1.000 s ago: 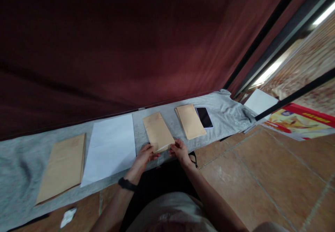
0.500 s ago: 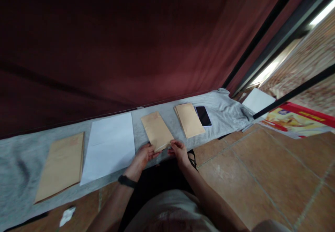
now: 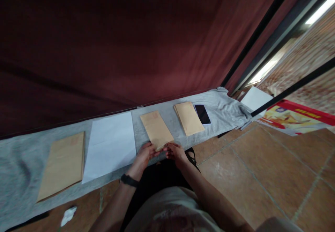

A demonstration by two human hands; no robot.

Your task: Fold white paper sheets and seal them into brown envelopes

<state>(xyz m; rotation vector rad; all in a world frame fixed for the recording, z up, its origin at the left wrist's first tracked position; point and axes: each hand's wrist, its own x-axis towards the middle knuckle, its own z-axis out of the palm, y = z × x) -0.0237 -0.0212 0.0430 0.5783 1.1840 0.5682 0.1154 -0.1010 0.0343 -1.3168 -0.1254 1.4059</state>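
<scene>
Right hand point(image 3: 176, 151) has shifted inward along the envelope point(image 3: 157, 129), contents hidden.

Before us hangs a broad, dark red cloth curtain point(image 3: 131, 50), nearly black at the upper left and warmer in tone low down near the middle. Along its foot we see a long, narrow bench point(image 3: 222, 108) draped in soft grey fabric, rumpled at its right end. Below us spreads a floor of large, brownish-orange square tiles point(image 3: 248, 176) with pale joints. To our right, a slim black pole point(image 3: 259, 34) slants beside the curtain, and another straight black bar point(image 3: 293, 89) crosses a blurry, brown-streaked surface point(image 3: 311, 50). Up there, a bright white strip of light point(image 3: 320, 10) glows.
</scene>
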